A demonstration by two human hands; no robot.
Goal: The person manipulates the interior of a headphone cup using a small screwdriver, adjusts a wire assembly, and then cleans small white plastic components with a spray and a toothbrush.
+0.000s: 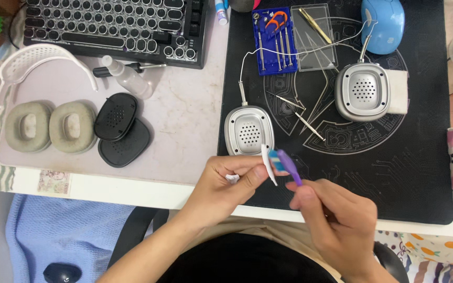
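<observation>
Purple-handled brush is being pinched in the closed right hand against a small white part gripped by the closed left hand above the tabletop edge, suggesting cleaning in progress, needing light, steady strokes.

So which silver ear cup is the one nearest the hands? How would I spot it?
Look at the big black desk mat. At its left edge, just above the left hand, lies a silver ear cup with a dotted grille. Unlike the other silver ear cup, it does not rest on a white pad near the blue mouse.
</observation>
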